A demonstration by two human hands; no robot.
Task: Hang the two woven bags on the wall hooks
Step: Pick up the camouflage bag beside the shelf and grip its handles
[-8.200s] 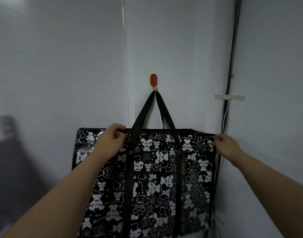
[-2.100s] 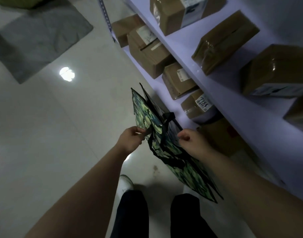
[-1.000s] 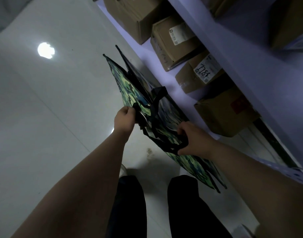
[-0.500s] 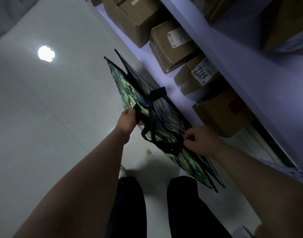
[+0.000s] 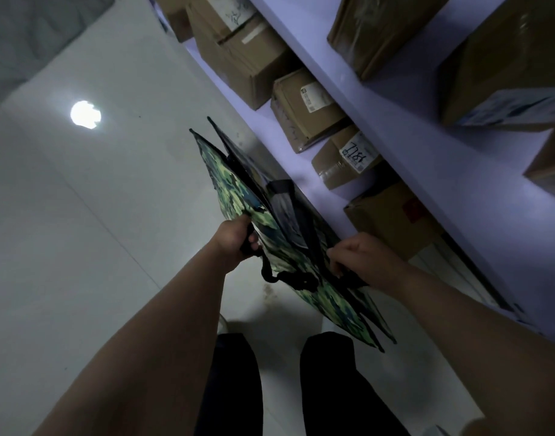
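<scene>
While camouflage woven bag (image 5: 263,221) hangs at frame centre above floor (image 5: 81,231), left hand (image 5: 235,237) closed on black handle strap (image 5: 271,275), right hand (image 5: 364,259) pinching opposite rim: likely spreading mouth, freeing handles for hooking. No wall hook visible; shelf (image 5: 395,127) at right.

- One head-worn view, looking steeply down past both forearms to the floor (image 5: 81,247).
- Close on the hands; a shelf (image 5: 427,152) runs along the right.

Left hand (image 5: 235,238) and right hand (image 5: 366,261) grip camouflage bag (image 5: 238,196) beside shelves (image 5: 427,171).
</scene>
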